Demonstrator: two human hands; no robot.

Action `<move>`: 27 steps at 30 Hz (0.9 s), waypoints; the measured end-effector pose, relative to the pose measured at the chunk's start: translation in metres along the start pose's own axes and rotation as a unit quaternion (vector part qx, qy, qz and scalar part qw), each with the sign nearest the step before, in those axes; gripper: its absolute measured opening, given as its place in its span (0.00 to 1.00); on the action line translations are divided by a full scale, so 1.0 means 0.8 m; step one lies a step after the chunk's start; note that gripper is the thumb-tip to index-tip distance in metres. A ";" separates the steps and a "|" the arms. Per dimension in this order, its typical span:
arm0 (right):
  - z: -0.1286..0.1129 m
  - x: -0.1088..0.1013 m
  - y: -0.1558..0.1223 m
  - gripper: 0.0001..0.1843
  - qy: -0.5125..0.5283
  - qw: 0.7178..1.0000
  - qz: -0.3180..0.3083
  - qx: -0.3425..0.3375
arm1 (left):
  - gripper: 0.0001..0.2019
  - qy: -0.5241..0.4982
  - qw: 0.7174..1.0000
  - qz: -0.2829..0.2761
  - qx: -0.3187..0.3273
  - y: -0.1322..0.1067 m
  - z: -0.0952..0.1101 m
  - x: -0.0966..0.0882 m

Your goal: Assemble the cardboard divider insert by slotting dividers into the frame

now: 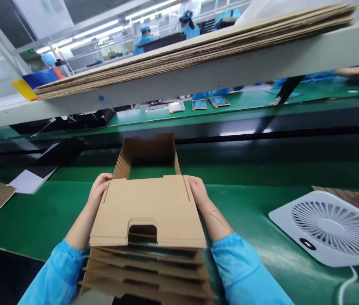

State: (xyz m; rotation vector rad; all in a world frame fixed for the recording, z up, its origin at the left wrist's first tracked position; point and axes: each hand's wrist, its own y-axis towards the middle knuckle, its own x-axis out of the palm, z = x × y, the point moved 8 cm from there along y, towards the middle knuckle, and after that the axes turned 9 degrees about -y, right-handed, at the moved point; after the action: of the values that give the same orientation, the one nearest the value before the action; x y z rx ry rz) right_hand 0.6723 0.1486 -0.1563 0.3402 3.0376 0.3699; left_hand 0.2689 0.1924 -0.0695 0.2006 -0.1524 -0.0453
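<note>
A brown cardboard box blank [147,207] with a handle cut-out lies on top of a stack of similar blanks [147,275] at the near edge. Its far flaps stand up, forming an open box shape [147,154] over the green belt. My left hand [98,188] grips the blank's left side, fingers curled over the edge. My right hand [197,190] grips the right side the same way. Both arms wear light blue sleeves.
A white flat fan [332,226] lies on the green conveyor [252,203] at the right. Flat cardboard sheets [198,46] pile on the shelf above. White and black sheets [33,178] lie at the left. Small screens [198,104] rest on the far bench; people in blue work behind.
</note>
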 end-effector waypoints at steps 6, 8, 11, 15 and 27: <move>-0.012 -0.018 -0.008 0.39 -0.022 1.000 0.002 -0.021 | 0.20 -0.023 0.989 -0.104 0.099 0.009 0.003 0.010; -0.022 -0.027 -0.006 0.34 -0.011 0.999 0.018 -0.044 | 0.18 -0.065 0.980 -0.170 0.076 0.014 -0.004 0.015; -0.036 -0.034 -0.005 0.29 0.044 0.996 0.020 -0.069 | 0.18 -0.129 0.953 -0.271 0.041 0.012 -0.008 0.019; -0.051 -0.030 -0.009 0.33 0.062 0.996 -0.011 -0.058 | 0.18 -0.104 0.942 -0.317 0.044 0.010 -0.009 0.013; -0.067 -0.025 -0.017 0.46 0.002 0.998 -0.053 -0.019 | 0.19 -0.118 0.956 -0.266 0.018 0.011 -0.024 0.011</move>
State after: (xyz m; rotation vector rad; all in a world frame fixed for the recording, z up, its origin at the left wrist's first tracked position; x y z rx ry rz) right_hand 0.6839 0.1187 -0.1074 0.1759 3.0320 0.4216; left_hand 0.2805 0.2039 -0.0852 0.2691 -0.3341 -0.6062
